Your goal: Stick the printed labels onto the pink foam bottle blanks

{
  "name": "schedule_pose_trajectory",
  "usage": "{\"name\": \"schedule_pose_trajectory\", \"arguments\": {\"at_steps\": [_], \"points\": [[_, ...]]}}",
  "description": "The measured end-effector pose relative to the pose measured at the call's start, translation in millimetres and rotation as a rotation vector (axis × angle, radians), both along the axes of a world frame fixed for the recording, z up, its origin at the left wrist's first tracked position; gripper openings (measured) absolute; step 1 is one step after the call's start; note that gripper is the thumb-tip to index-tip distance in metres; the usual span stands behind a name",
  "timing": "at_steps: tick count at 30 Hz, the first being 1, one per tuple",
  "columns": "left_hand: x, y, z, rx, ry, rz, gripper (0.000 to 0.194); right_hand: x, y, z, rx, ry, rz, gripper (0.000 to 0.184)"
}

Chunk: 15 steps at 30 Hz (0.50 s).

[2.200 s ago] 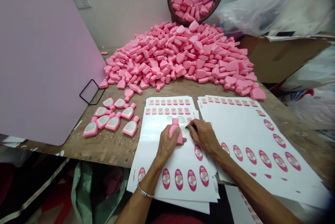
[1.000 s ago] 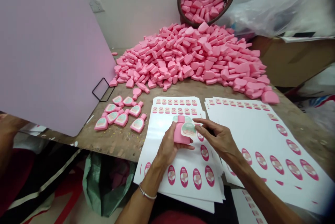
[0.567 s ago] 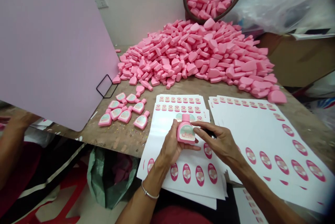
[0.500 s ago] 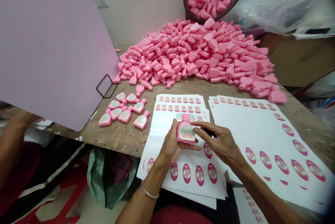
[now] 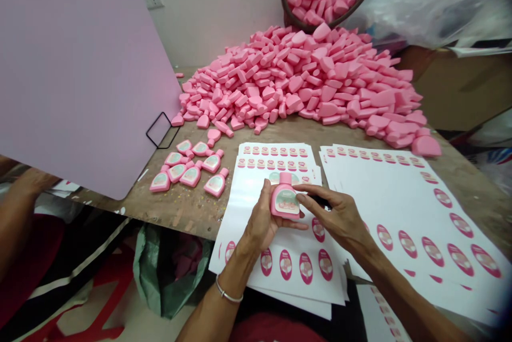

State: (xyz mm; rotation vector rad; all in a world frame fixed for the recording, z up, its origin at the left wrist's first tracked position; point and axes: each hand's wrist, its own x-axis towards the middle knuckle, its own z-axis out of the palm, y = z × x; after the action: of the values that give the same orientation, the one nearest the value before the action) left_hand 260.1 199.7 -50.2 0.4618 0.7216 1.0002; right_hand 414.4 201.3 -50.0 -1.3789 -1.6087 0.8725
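- Pink plastic bottle (image 5: 285, 199) stands upright in the left hand (image 5: 260, 230), just above the label sheets, an oval label (image 5: 286, 202) on its front; the step looks like finishing that label, and its edges seem to call for firm smoothing
- Left fingers curl behind the bottle, grasping it; the right hand (image 5: 340, 215) reaches across, its fingertips (image 5: 301, 196) against the bottle, though whether they grip or only press I cannot tell
- White sheets of oval labels (image 5: 236, 208) lie under both hands, with a second stack (image 5: 384, 187) at three o'clock
- Labelled bottles (image 5: 216, 183) lie at nine o'clock on the scarred wooden table (image 5: 180, 214)
- Unlabelled bottles (image 5: 296, 80) heap up at twelve o'clock below a tipped brown basket (image 5: 290, 6)
- Lilac board (image 5: 80, 75) stands at ten o'clock, another person's hand (image 5: 34, 182) beneath its lower edge; a green sack (image 5: 168, 272) sits at seven o'clock
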Motion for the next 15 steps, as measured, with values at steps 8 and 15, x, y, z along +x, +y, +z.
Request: {"name": "schedule_pose_trajectory", "arguments": {"at_steps": [8,15], "points": [[-4.7,-3.0,1.7,0.210,0.065,-0.081,0.033,-0.2,0.9,3.1,0.026,-0.016,-0.009,0.028],[-9.2,-5.5,7.5,0.235,0.082,-0.140,0.034,1.6,-0.9,3.4,0.125,-0.116,-0.030,0.030]]}}
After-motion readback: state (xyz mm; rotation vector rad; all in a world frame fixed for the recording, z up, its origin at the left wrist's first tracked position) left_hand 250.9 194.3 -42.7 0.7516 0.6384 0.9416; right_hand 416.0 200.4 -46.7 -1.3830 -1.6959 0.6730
